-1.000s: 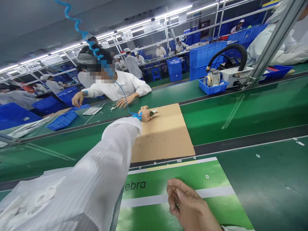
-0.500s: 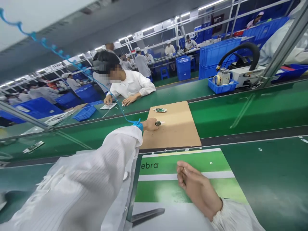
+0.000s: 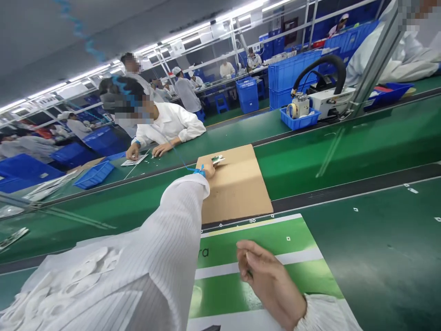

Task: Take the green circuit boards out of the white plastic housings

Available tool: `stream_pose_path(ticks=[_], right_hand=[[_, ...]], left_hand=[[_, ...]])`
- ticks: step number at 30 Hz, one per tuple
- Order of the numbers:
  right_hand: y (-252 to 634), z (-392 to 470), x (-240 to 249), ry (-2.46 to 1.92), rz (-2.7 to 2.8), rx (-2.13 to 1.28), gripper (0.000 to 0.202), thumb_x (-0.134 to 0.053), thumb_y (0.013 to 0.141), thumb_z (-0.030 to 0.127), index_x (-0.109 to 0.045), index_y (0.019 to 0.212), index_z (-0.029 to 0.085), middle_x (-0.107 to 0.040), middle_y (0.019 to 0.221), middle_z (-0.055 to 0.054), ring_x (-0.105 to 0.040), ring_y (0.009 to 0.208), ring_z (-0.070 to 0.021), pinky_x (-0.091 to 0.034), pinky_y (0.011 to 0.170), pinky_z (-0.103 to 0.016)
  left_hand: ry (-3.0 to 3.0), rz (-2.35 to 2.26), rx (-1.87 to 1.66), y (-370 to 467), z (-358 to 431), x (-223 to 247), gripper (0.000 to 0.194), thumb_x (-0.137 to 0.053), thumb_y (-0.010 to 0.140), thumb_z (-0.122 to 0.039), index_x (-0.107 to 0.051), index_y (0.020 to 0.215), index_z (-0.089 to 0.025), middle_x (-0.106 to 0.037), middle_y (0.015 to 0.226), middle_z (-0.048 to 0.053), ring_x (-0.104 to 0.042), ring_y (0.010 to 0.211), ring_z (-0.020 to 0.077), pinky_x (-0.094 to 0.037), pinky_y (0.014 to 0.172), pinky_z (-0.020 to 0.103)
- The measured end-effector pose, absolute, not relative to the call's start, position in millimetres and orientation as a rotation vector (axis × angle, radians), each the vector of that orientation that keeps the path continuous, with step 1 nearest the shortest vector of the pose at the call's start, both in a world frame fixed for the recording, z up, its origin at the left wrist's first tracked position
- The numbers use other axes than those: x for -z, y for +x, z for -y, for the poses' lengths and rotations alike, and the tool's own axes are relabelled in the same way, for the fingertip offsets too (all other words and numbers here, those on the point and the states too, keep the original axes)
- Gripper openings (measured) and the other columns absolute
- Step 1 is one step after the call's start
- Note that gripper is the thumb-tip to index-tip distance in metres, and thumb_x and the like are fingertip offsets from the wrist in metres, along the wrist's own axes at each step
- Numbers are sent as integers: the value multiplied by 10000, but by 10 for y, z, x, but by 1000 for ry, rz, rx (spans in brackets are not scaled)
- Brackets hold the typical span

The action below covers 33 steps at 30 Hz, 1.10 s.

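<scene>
My left hand (image 3: 208, 171), with a blue strap at its wrist, reaches out over the cardboard sheet (image 3: 237, 184). Its fingers are closed at the small circuit board piece (image 3: 217, 160), which has a white tip. Whether a second piece lies under or beside it cannot be made out. Nearer to me, my right hand (image 3: 267, 276) hovers above the green and white printed sheet (image 3: 292, 262). Its fingers are curled together with nothing visible in them.
White plastic parts (image 3: 86, 271) lie on a bag at the left. Across the green belt (image 3: 344, 151), a person in white (image 3: 172, 122) works beside a blue tray (image 3: 94, 174). A blue box (image 3: 300, 120) and a machine (image 3: 332, 103) stand farther right.
My left hand has moved farther out over the cardboard, to its upper left part where one board piece lay. The view has shifted to the right. My right hand keeps much the same curled pose.
</scene>
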State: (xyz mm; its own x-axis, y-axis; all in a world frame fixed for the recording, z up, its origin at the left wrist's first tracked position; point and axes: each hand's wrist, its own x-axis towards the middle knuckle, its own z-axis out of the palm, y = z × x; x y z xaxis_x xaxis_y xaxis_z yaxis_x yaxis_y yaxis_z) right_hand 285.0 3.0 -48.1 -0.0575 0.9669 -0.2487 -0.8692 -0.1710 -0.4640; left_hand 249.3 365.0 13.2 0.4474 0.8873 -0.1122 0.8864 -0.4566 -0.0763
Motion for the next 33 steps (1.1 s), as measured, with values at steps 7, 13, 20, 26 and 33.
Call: stream_pose_path(ticks=[7,13,20,26,33], right_hand=[[2843,-12,488,-602,222,-1639,296,-686,847,403,-702,1078,218,-530,974,-36,-460,769,-124,-371,727,-277],[2949,1,435,-759,322,-1432,386,-700,823,494,-673,1103,229,-538,930,-20,-470,729,-117,-405,692,-273],[2927,627,17,-1339,1256,-1074,555,-669,845,486,-540,1373,379,-546,1299,-58,-580,981,-221,-494,853,-368],[2583,1389,246,-1658,1328,-1022,382,-578,888,520,-652,1207,324,-694,951,-50,-587,622,-189,-490,583,-330],[2507,1693,448,-1773,1320,-809,402,-589,897,448,-601,1257,270,-598,1263,-97,-640,878,-219,-546,761,-369]], left_hand=[[-2813,1460,-384,2227,-3045,-414,330,-577,950,-370,-589,1193,-147,-623,1170,95,-629,1015,209,-543,879,414],[-3054,1222,-446,1585,-1627,-446,155,-603,849,-197,-618,1003,-202,-677,962,70,-656,888,217,-514,800,313],[-3156,1311,-207,1217,-374,-213,321,-503,787,-58,-591,1082,-148,-574,1218,166,-562,1125,294,-469,946,430],[-3783,1363,-97,964,319,-212,335,-641,841,-446,-627,1072,-204,-665,1062,83,-633,971,247,-521,825,345],[-2716,1778,324,-211,-151,-25,238,-489,862,-181,-607,1066,-156,-622,1190,171,-553,1167,316,-422,1055,480]])
